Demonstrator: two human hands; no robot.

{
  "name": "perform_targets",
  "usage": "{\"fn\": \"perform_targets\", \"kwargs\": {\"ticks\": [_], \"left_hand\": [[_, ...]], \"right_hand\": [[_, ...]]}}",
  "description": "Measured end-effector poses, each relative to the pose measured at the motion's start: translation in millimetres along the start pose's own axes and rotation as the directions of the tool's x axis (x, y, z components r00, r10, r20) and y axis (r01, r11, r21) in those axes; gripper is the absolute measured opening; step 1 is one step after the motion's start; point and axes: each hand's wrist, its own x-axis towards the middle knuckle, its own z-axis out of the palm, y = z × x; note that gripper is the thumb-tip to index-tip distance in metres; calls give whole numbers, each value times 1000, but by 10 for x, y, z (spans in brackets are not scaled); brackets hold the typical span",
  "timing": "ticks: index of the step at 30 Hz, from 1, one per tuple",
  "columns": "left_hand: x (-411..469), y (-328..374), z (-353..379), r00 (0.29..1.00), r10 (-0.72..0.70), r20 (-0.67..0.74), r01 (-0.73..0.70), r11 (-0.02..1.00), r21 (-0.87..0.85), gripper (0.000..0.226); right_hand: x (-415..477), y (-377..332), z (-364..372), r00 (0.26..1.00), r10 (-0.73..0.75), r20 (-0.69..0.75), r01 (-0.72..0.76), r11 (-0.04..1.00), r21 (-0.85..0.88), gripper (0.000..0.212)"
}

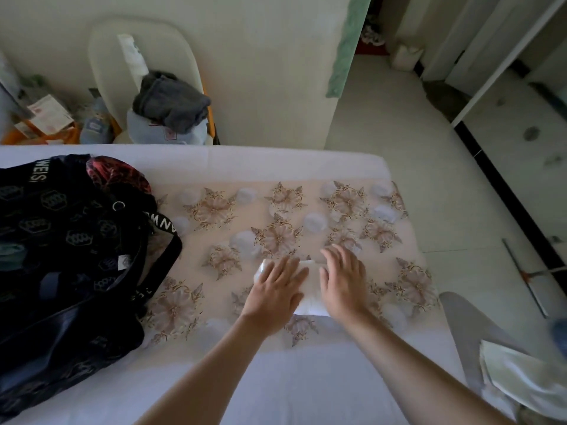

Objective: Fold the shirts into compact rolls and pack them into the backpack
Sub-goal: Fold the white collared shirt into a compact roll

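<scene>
On the bed, near its middle, a white shirt (311,289) is lying as a small, thick, soft-edged bundle on a thin beige cloth (276,216) printed with brown flowers and pale round spots. The cloth is spreading flat over a smooth white sheet (306,378).

Both hands are pressing down on the bundle. The left hand (276,286) and right hand (343,280) are lying palm-down, fingers straight and slightly fanned and pointing away from the person, gripping nothing. A strip of white fabric is showing between them.

The bundle's far edge is running side to side across the bed. The palms are covering most of the rest, so its long axis cannot be told for sure.

A black backpack (70,256), glossy with a faint hexagon print and lettered straps, is slumping on the bed's left side, apart from the shirt. A red patterned fabric (119,176) is showing at its far end.

Beyond the bed, a crumpled grey garment (175,99) is sitting on a pale, rounded chair (171,56). At lower right, a rumpled white cloth (521,372) is lying off the bed's edge.
</scene>
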Motion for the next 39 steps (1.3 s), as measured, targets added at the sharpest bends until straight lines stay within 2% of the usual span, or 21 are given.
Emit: {"fn": "perform_targets", "kwargs": {"ticks": [1, 3, 5, 6, 9, 11, 14, 16, 19, 21, 23, 24, 26, 28, 30, 32, 35, 39], "left_hand": [[12, -52, 72, 995, -54, 83, 54, 999, 8, 55], [62, -168, 155, 978, -106, 180, 110, 994, -16, 59], [127, -256, 156, 973, -84, 217, 92, 995, -25, 63], [167, -285, 136, 970, -71, 232, 82, 996, -38, 64], [236, -317, 131, 961, -97, 258, 128, 986, -104, 60], [233, -306, 139, 948, -202, 244, 243, 959, -149, 61], [195, -222, 83, 862, -466, 198, 506, 796, -332, 73], [189, -165, 19, 798, -556, 231, 596, 676, -432, 77], [279, -176, -121, 695, -644, 320, 712, 551, -436, 85], [359, -213, -222, 608, -675, 418, 778, 401, -484, 87], [402, -247, -294, 542, -638, 547, 818, 254, -516, 79], [384, -239, -334, 527, -598, 603, 834, 227, -503, 72], [294, -214, -384, 539, -506, 673, 841, 277, -465, 61], [168, -117, -473, 611, -436, 661, 792, 353, -498, 48], [26, -9, -574, 715, -392, 579, 699, 434, -569, 43], [-126, 81, -701, 810, -386, 441, 586, 565, -580, 40], [-397, 146, -931, 871, -393, 296, 492, 705, -511, 42], [-776, 94, -1291, 890, -408, 205, 457, 797, -395, 42]], "right_hand": [[-17, -35, 48, 997, -68, 45, 68, 998, -6, 40], [-63, -63, 155, 956, -126, 265, 136, 991, -20, 58], [-81, -19, 223, 892, -90, 443, 119, 992, -37, 82], [-80, 13, 242, 872, -64, 485, 97, 994, -44, 88], [-6, 61, 260, 843, -29, 537, 60, 997, -40, 84], [43, 61, 262, 826, -12, 564, 37, 999, -34, 79], [6, 80, 283, 827, -2, 562, 21, 999, -28, 79], [-44, 92, 295, 835, 3, 551, 7, 1000, -15, 79], [-152, 64, 272, 824, 44, 565, -63, 998, 15, 71], [-249, 55, 233, 823, 64, 564, -106, 993, 42, 66], [-352, 66, 178, 843, 58, 534, -132, 986, 101, 64], [-395, 73, 138, 852, 47, 521, -122, 986, 112, 65], [-457, 76, 56, 862, 6, 506, -37, 998, 50, 69], [-449, 58, -59, 872, -59, 485, 66, 998, 3, 81], [-364, 36, -185, 867, -176, 467, 172, 984, 52, 93], [-230, -25, -344, 824, -303, 480, 256, 953, 161, 98], [-66, -226, -556, 768, -325, 553, 255, 946, 202, 89], [-26, -650, -656, 748, -323, 580, 242, 946, 214, 51]]}}
